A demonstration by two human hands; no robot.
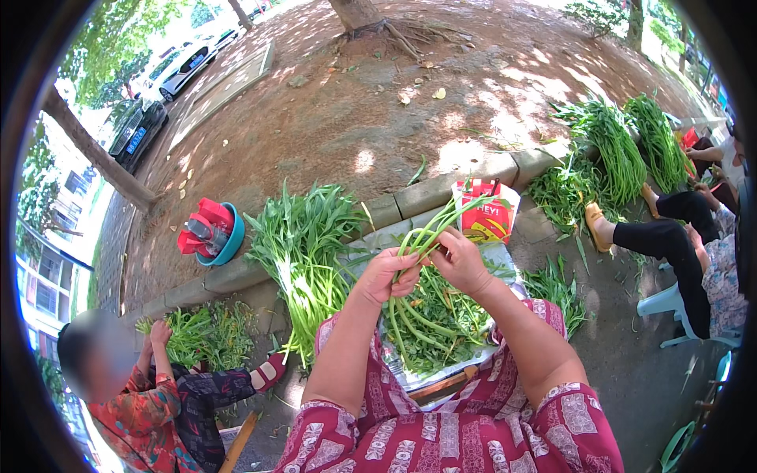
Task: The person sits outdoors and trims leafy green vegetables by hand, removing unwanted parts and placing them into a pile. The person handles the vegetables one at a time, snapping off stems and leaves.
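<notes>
My left hand is closed around a small bunch of long green water spinach stems, whose lower ends hang below it. My right hand is beside it, thumb and fingers pinched at the same bunch; what exactly they pinch is hidden. Beneath both hands lies a heap of loose leaves and stems on a silvery sheet. To the left rests a large pile of leafy water spinach. A red and white printed bag stands just beyond my right hand.
A stone kerb crosses beyond the sheet. Left of the pile, a teal basin holds red bags and a bottle. A person sits at lower left handling greens; others sit at right near more piles and a light-blue stool.
</notes>
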